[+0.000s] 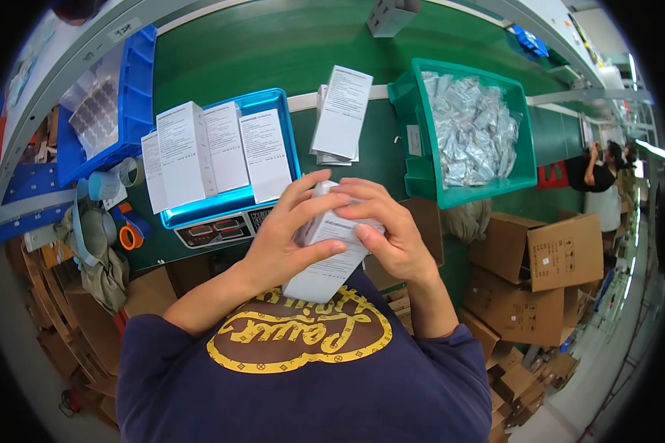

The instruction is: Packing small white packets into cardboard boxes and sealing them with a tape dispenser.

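Close to my chest I hold a white printed carton (pixel 320 275), tilted, between both hands. My left hand (pixel 294 227) is closed on its left side, thumb across the printed face and fingers over the far end. My right hand (pixel 384 225) grips the upper right part, with the thumb on the face. The fingers partly hide the far end, so I cannot tell whether it is one carton or several together. Beyond my hands lies a small stack of similar white cartons (pixel 342 107). Several more white cartons (pixel 181 155) stand on a blue-panned weighing scale (pixel 294 140) to the left.
At right a green bin (pixel 414 173) holds several clear bags of parts. A blue bin (pixel 137 103) stands far left, near tape rolls and orange-handled scissors (pixel 131 236). Brown cardboard boxes (pixel 565 251) fill the right side. Another person (pixel 604 173) is at the far right.
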`<state>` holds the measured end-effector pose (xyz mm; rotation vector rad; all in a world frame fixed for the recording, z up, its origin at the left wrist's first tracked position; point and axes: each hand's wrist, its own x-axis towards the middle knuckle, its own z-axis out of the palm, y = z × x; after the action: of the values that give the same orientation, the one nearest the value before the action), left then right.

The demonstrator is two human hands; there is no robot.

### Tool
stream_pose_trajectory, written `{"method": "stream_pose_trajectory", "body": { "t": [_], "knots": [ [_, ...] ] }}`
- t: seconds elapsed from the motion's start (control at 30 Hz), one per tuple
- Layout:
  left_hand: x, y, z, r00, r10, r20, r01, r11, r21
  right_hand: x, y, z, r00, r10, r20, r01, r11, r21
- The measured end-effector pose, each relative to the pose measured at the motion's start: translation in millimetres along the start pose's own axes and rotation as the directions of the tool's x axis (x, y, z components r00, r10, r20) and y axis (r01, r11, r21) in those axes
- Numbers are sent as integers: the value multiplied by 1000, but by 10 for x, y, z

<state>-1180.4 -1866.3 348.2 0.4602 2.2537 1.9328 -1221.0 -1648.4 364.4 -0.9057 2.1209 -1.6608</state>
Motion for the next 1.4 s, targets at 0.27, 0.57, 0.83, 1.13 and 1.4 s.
{"method": "stream_pose_trajectory", "body": {
  "t": [0.27,0.57,0.83,1.13,1.4],
  "knots": [
    [-206,-18,54,972,18,234,-28,999,41,-297,1216,-596,765,287,-577,-357,934,-9],
    [-777,-149,-727,889,164,-426,-28,951,307,13,2245,-502,878,55,-476,-375,696,-612],
    [-708,-473,-1491,952,207,-223,125,401,907,11,1739,-194,633,98,-767,-442,861,-254],
    [-1091,-970,-1783,265,-168,-950,-68,979,-193,1115,1848,-1636,805,347,-482,-456,881,-128],
    [-1858,-975,-1304,-131,-212,-969,91,970,-224,2990,2672,-2149,926,134,-354,-374,463,-803]
  ]
}}
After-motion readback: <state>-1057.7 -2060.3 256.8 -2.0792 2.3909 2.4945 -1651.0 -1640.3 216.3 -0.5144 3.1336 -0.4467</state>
